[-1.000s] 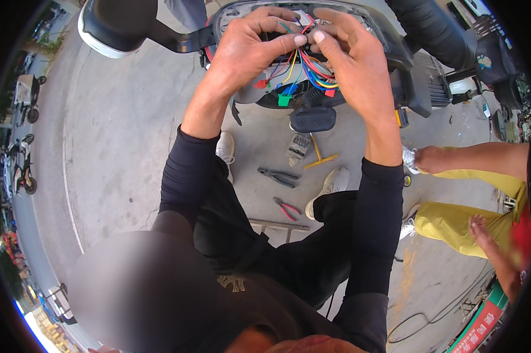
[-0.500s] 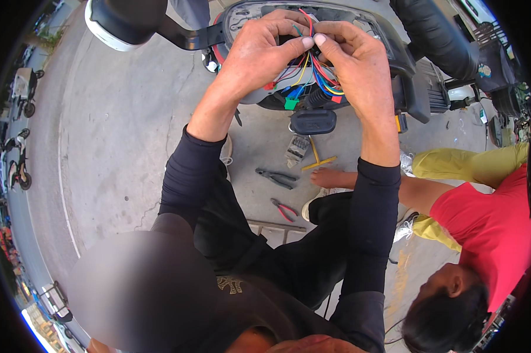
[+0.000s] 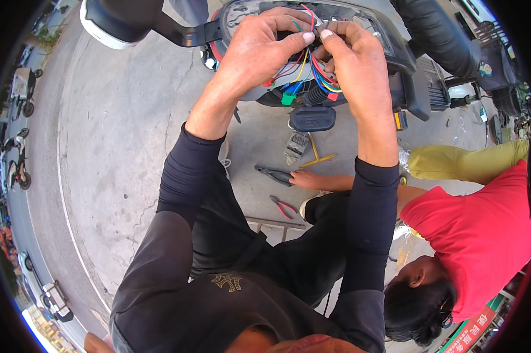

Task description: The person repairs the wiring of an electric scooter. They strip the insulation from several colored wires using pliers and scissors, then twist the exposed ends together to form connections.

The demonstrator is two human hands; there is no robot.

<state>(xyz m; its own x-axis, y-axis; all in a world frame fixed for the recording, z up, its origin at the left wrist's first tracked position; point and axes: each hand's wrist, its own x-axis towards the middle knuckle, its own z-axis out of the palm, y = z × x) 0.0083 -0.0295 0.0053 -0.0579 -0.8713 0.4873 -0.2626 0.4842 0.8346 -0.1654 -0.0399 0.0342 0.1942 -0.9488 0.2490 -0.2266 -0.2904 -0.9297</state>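
Both hands work at the front of an electric scooter [image 3: 242, 17], among a bundle of coloured wires [image 3: 318, 73]. My left hand [image 3: 250, 53] is closed in a pinch, thumb against fingers, on wires at the top of the bundle. Close beside it, my right hand [image 3: 362, 67] also pinches, with a thin dark wire end standing up near its thumb. The exact piece it grips is partly hidden by the fingers. Red, yellow, blue and green wires hang below both thumbs. A green connector [image 3: 288, 99] dangles at their lower left.
On the ground lie dark-handled pliers [image 3: 271, 174], red-handled pliers [image 3: 284, 207] and a yellow T-handle tool [image 3: 317, 156]. A co-worker in a red shirt [image 3: 477, 217] crouches at right, hand [image 3: 303, 180] at the dark pliers. A mirror [image 3: 121, 23] juts out at upper left.
The co-worker has leaned in and the hand has moved left and down to the dark pliers' handles. My thumbs have drawn slightly apart, my right thumb shifting rightward.
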